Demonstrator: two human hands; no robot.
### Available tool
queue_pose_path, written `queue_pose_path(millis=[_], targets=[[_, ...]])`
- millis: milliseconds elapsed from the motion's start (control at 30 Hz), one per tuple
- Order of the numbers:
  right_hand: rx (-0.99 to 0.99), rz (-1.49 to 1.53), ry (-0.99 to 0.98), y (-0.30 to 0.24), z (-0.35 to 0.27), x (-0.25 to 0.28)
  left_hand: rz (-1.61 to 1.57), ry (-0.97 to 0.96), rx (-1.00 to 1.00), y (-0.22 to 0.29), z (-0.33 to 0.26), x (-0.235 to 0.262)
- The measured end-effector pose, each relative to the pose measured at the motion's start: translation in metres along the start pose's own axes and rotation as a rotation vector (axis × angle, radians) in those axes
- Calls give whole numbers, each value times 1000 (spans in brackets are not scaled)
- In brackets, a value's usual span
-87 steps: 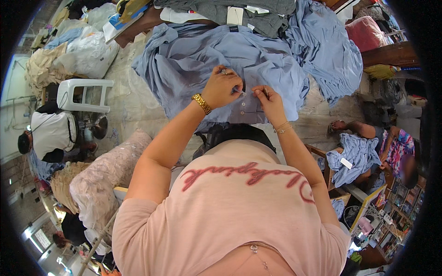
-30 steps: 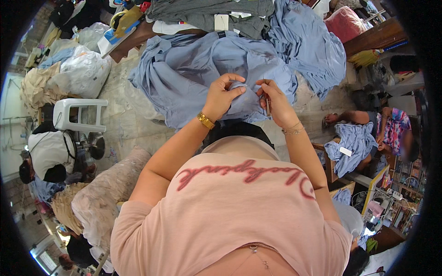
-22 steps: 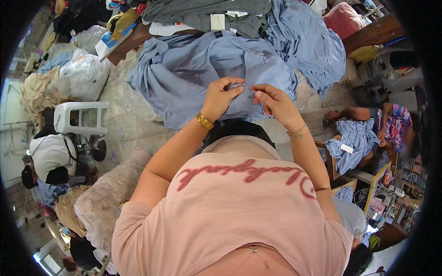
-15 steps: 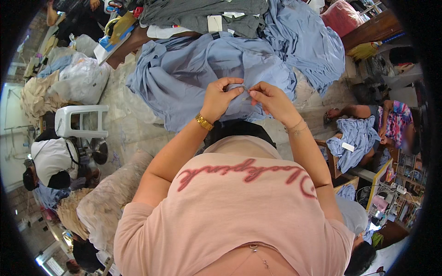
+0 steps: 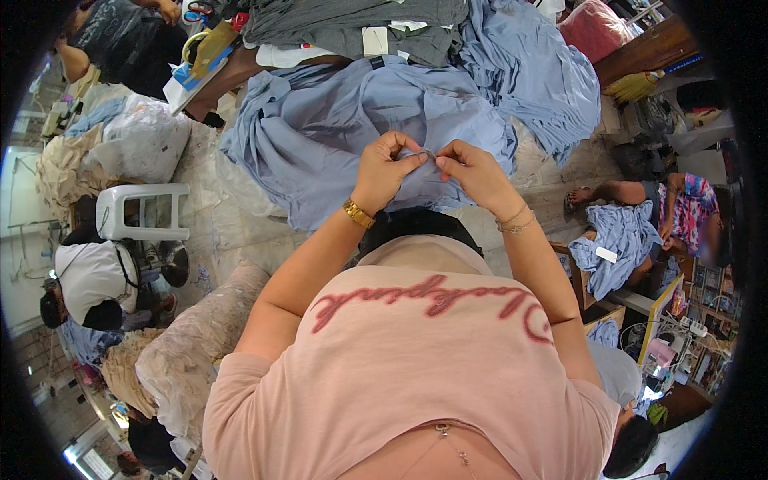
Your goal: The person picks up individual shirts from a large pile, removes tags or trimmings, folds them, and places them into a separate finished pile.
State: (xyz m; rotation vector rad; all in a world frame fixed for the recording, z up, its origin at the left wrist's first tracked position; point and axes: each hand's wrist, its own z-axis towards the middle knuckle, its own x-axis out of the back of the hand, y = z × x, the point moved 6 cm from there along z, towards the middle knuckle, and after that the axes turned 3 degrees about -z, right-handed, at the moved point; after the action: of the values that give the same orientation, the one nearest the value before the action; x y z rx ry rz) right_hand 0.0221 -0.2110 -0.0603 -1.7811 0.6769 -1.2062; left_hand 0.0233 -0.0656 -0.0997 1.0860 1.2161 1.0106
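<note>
A blue-grey garment (image 5: 336, 120) lies spread over my lap and the work surface. My left hand (image 5: 386, 168) pinches a small edge of this cloth between thumb and forefinger. Close beside it, my right hand (image 5: 472, 172) pinches the same edge, the fingertips of both hands almost meeting. Whether anything tiny sits between the fingertips is too small to see. A dark label (image 5: 377, 62) shows at the garment's far edge.
Dark grey folded clothes (image 5: 320, 24) with tags lie at the far side, a blue garment pile (image 5: 532, 72) to their right. A white plastic stool (image 5: 144, 212) and stuffed bags (image 5: 148, 136) stand left. At right a person handles blue cloth (image 5: 616, 244).
Both hands stay at the cloth edge, and their fingertips have drawn slightly closer together. At the upper left, another person has moved further into view.
</note>
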Motion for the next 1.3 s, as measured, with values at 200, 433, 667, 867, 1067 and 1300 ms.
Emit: queue_pose_path(millis=[200,433,667,867,1067,1300], targets=[[53,-142,41,-9,-2,1,-30,-8,-10,-3,2,3],[103,-288,115,-21,-7,1,36,-18,-2,-2,3,3],[115,-425,139,-25,-10,0,151,13,9,-2,1,5],[129,-456,144,-26,-10,-1,79,12,34,1,1,2],[122,-465,148,-26,-9,0,94,22,-29,-1,2,4],[12,-446,109,-21,-4,1,251,4,-138,7,1,2]])
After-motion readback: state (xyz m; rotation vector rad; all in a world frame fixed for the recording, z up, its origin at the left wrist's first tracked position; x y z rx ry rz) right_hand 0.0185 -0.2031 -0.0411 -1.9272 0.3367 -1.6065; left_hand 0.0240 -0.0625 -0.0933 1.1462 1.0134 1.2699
